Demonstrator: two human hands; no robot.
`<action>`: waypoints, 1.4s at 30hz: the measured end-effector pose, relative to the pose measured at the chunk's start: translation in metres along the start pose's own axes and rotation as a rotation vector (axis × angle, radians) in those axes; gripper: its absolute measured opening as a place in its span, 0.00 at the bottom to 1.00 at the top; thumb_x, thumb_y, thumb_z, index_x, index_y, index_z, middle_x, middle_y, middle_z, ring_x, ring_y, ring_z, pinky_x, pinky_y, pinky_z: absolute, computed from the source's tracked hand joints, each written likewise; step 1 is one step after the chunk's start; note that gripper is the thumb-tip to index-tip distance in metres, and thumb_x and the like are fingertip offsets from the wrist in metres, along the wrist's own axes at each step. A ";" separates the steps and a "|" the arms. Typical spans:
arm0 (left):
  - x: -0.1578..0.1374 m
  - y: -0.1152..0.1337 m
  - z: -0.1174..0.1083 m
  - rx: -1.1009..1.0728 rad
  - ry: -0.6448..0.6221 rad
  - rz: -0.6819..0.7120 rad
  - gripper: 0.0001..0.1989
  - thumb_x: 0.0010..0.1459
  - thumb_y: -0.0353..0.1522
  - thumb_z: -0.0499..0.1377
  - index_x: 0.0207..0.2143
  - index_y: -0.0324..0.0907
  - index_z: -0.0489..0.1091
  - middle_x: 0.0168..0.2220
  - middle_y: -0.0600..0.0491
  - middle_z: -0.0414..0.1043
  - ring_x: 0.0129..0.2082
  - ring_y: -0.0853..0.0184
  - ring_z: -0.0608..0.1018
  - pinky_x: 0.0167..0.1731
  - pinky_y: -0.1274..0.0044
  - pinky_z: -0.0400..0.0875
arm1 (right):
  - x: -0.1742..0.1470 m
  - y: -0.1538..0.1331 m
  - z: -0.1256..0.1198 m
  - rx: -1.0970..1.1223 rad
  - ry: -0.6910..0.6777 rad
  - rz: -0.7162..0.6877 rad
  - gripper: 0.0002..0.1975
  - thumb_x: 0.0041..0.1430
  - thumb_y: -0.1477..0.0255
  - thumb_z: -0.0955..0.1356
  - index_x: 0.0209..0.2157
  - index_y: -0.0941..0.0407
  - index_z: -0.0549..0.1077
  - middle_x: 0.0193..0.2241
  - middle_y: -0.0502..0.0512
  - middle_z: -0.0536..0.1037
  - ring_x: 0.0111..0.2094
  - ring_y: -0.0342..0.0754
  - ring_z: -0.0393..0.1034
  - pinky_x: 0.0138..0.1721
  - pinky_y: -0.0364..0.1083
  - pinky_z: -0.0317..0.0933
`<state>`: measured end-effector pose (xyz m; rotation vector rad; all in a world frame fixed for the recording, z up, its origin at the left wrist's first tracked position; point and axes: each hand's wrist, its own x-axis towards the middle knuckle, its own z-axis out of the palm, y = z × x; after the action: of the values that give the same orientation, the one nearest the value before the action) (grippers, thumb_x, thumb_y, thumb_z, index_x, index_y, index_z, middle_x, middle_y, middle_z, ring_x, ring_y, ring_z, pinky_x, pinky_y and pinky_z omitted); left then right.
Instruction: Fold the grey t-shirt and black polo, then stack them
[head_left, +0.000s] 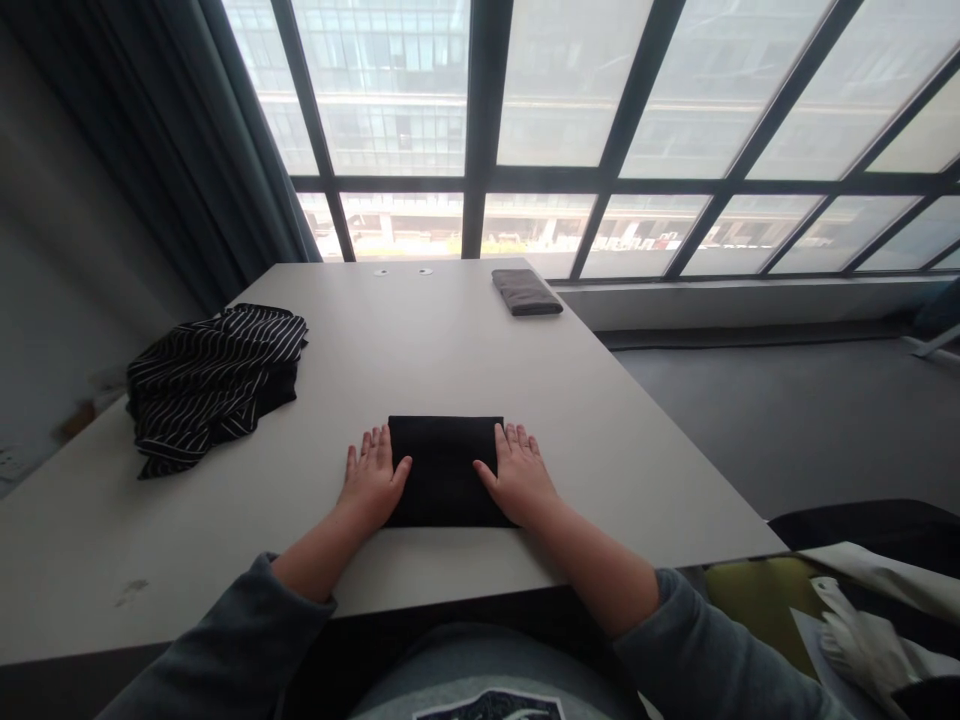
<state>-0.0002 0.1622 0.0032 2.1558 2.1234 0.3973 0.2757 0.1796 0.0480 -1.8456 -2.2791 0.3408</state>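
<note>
A black folded cloth (448, 475), neat and rectangular, lies flat on the white table (405, 350) in front of me. My left hand (373, 472) rests along its left edge, fingers stretched out and thumb on the cloth. On the opposite side, my right hand (519, 470) lies over the right edge, fingers extended and thumb pointing inward on the fabric. Neither hand grips anything. What kind of garment the black cloth is cannot be made out from its folded shape.
A crumpled black garment with white stripes (217, 375) lies at the table's left. Near the far right edge sits a folded grey-brown cloth (526, 292). Windows (555, 120) and a dark curtain (172, 130) stand behind. Bags and white items (862, 630) are at lower right.
</note>
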 end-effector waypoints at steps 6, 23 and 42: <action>0.007 -0.003 -0.010 -0.189 0.010 0.030 0.36 0.73 0.41 0.48 0.78 0.38 0.45 0.77 0.38 0.53 0.76 0.50 0.59 0.74 0.50 0.47 | 0.004 0.005 0.002 0.177 0.065 -0.116 0.34 0.71 0.61 0.67 0.72 0.62 0.63 0.69 0.73 0.67 0.76 0.65 0.49 0.75 0.65 0.44; 0.012 -0.004 -0.017 -0.135 -0.019 -0.078 0.32 0.73 0.42 0.49 0.75 0.40 0.57 0.74 0.41 0.59 0.76 0.49 0.58 0.74 0.48 0.45 | 0.001 0.009 -0.022 1.391 -0.196 0.138 0.40 0.56 0.67 0.76 0.68 0.47 0.64 0.55 0.60 0.80 0.52 0.58 0.80 0.56 0.60 0.76; 0.011 -0.006 -0.023 -0.268 -0.068 0.029 0.34 0.76 0.42 0.42 0.79 0.39 0.46 0.76 0.41 0.54 0.76 0.56 0.61 0.74 0.57 0.53 | 0.099 0.017 -0.130 0.325 -0.312 -0.592 0.30 0.58 0.81 0.71 0.58 0.42 0.79 0.57 0.49 0.81 0.54 0.55 0.80 0.53 0.51 0.76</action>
<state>-0.0119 0.1709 0.0254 2.0202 1.8839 0.5661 0.3086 0.2871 0.1677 -0.9588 -2.6320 0.8752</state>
